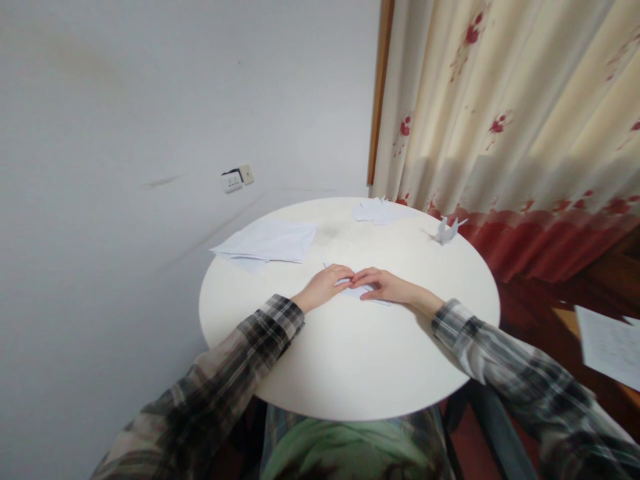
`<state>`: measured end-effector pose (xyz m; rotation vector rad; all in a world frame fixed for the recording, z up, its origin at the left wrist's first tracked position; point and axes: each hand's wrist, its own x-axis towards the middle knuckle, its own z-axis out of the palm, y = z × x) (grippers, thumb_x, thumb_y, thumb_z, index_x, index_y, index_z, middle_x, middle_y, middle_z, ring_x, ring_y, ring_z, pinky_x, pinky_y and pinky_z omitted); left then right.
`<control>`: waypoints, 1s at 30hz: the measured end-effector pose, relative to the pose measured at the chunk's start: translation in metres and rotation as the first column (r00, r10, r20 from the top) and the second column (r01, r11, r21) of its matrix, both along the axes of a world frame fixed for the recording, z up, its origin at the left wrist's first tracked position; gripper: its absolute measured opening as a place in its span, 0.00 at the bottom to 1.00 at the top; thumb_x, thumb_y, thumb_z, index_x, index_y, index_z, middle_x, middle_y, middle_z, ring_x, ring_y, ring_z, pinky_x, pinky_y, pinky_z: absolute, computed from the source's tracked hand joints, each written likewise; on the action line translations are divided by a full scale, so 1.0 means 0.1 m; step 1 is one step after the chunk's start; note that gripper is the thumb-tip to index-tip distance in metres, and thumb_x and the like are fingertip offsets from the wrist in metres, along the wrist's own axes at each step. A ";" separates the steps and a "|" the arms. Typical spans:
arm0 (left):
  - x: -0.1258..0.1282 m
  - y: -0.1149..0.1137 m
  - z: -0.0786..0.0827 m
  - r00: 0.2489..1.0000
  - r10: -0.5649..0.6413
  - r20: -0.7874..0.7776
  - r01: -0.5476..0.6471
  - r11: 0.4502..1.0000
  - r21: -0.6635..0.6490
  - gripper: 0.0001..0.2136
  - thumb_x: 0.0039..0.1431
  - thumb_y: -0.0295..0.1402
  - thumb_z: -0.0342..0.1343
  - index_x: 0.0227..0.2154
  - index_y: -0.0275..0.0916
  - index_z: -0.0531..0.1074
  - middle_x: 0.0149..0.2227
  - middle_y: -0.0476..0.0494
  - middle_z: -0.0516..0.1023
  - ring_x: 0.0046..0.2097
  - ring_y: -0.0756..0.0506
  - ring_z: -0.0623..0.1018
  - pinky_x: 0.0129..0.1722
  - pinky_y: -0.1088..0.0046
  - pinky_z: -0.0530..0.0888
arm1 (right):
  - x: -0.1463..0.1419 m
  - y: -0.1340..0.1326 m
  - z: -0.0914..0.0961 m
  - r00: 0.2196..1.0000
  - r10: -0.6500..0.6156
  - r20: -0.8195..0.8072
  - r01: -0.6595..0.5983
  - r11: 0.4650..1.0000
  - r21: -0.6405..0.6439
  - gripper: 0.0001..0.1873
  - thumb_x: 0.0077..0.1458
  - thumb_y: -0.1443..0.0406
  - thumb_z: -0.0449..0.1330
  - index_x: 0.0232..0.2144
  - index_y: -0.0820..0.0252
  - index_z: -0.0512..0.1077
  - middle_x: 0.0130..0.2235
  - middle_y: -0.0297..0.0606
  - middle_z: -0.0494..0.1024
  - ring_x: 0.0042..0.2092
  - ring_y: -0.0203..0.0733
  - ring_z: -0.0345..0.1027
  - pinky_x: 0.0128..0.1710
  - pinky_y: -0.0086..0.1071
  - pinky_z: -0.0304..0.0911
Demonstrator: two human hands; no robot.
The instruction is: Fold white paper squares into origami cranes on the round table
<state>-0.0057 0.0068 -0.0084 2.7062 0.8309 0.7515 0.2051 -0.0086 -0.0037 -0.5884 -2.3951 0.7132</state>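
Note:
A small piece of folded white paper (356, 293) lies on the round white table (345, 360), partly covered by my hands. My left hand (329, 283) is closed over its left side, fingers bent together and the thumb near the paper's middle. From the other side, my right hand (387, 285) presses on it, with fingertips meeting those of my left hand and the thumb lower on the paper. A thin corner of the paper sticks out beyond my left fingers, and one edge shows below my right hand. The exact grip under the fingers is hidden.
A stack of white paper sheets (275, 241) lies at the table's left. Paper pieces (375, 211) rest at the back, and a folded paper crane (447, 231) stands at the right. A wall with a socket (231, 182) borders the left; a floral curtain (500, 133) hangs behind.

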 end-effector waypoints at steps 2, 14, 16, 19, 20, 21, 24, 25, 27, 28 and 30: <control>-0.01 0.01 0.00 1.000 -0.002 -0.007 0.002 1.000 0.003 0.10 0.58 0.33 0.48 0.41 0.38 0.69 0.43 0.45 0.73 0.46 0.48 0.69 0.48 0.71 0.65 | 0.00 -0.01 0.01 1.000 0.004 0.000 -0.004 1.000 -0.008 0.17 0.48 0.59 0.60 0.41 0.58 0.71 0.46 0.41 0.71 0.48 0.38 0.63 0.51 0.35 0.57; -0.01 -0.05 0.05 0.981 0.191 -0.024 -0.185 0.970 0.158 0.12 0.54 0.40 0.52 0.37 0.39 0.70 0.42 0.42 0.68 0.45 0.45 0.67 0.45 0.66 0.65 | -0.09 -0.21 0.16 0.975 -0.214 0.065 0.201 0.965 0.170 0.16 0.57 0.59 0.49 0.42 0.58 0.71 0.39 0.38 0.76 0.40 0.39 0.67 0.44 0.35 0.58; 0.00 -0.07 0.07 0.973 0.228 -0.038 -0.220 0.963 0.153 0.12 0.54 0.41 0.51 0.33 0.38 0.69 0.35 0.44 0.68 0.40 0.45 0.68 0.41 0.67 0.66 | -0.09 -0.20 0.16 0.975 -0.212 0.066 0.195 0.959 0.204 0.16 0.58 0.59 0.48 0.42 0.58 0.71 0.38 0.38 0.76 0.39 0.39 0.66 0.44 0.36 0.58; 0.01 -0.08 0.08 0.969 0.235 -0.077 -0.226 0.968 0.109 0.11 0.54 0.41 0.51 0.27 0.37 0.66 0.29 0.47 0.67 0.34 0.47 0.68 0.36 0.70 0.65 | -0.08 -0.19 0.15 0.980 -0.189 0.058 0.171 0.959 0.226 0.16 0.59 0.60 0.47 0.41 0.58 0.71 0.38 0.39 0.76 0.40 0.40 0.66 0.44 0.36 0.57; 0.01 -0.08 0.07 0.971 0.224 -0.080 -0.216 0.972 0.098 0.10 0.54 0.40 0.52 0.27 0.37 0.66 0.29 0.48 0.67 0.34 0.47 0.68 0.36 0.70 0.65 | -0.07 -0.18 0.15 0.982 -0.182 0.054 0.165 0.960 0.227 0.17 0.59 0.60 0.46 0.41 0.58 0.72 0.38 0.39 0.76 0.40 0.40 0.66 0.44 0.36 0.57; 0.00 -0.07 0.06 0.975 0.210 -0.074 -0.203 0.975 0.091 0.10 0.54 0.39 0.52 0.27 0.37 0.66 0.29 0.48 0.68 0.35 0.47 0.68 0.36 0.71 0.65 | -0.07 -0.18 0.14 0.983 -0.176 0.047 0.161 0.961 0.225 0.17 0.59 0.60 0.46 0.41 0.58 0.72 0.38 0.38 0.76 0.41 0.40 0.66 0.44 0.36 0.57; -0.01 -0.06 0.04 0.984 0.172 -0.038 -0.168 0.982 0.086 0.08 0.54 0.37 0.53 0.29 0.37 0.66 0.32 0.47 0.69 0.37 0.47 0.68 0.37 0.72 0.66 | -0.06 -0.18 0.13 0.986 -0.165 0.026 0.156 0.967 0.202 0.16 0.59 0.60 0.46 0.40 0.58 0.72 0.39 0.37 0.76 0.41 0.39 0.66 0.45 0.35 0.57; -0.01 -0.06 0.04 0.986 0.162 -0.030 -0.159 0.984 0.084 0.07 0.54 0.36 0.53 0.30 0.37 0.66 0.32 0.47 0.69 0.37 0.47 0.68 0.38 0.72 0.66 | -0.06 -0.18 0.13 0.986 -0.165 0.017 0.159 0.969 0.188 0.16 0.59 0.60 0.46 0.39 0.58 0.72 0.39 0.37 0.76 0.41 0.39 0.66 0.45 0.35 0.57; -0.02 -0.06 0.04 0.990 0.138 -0.019 -0.136 0.988 0.079 0.07 0.54 0.36 0.53 0.30 0.37 0.67 0.33 0.46 0.70 0.38 0.47 0.68 0.39 0.71 0.66 | -0.05 -0.18 0.12 0.986 -0.166 0.002 0.164 0.974 0.156 0.17 0.59 0.60 0.46 0.39 0.58 0.72 0.39 0.37 0.76 0.41 0.38 0.66 0.45 0.35 0.58; -0.02 -0.06 0.04 0.992 0.124 -0.014 -0.123 0.990 0.073 0.07 0.54 0.36 0.52 0.31 0.37 0.67 0.33 0.46 0.70 0.38 0.47 0.68 0.40 0.71 0.66 | -0.05 -0.18 0.12 0.986 -0.166 -0.003 0.165 0.976 0.142 0.17 0.59 0.60 0.46 0.39 0.58 0.72 0.39 0.36 0.76 0.41 0.38 0.66 0.45 0.35 0.58; -0.01 -0.07 0.05 0.996 0.092 0.001 -0.092 0.994 0.057 0.07 0.55 0.36 0.52 0.32 0.37 0.68 0.34 0.46 0.71 0.40 0.47 0.69 0.42 0.71 0.66 | -0.04 -0.18 0.11 0.986 -0.168 -0.008 0.168 0.978 0.122 0.17 0.59 0.61 0.45 0.38 0.59 0.72 0.39 0.36 0.76 0.41 0.38 0.66 0.45 0.34 0.58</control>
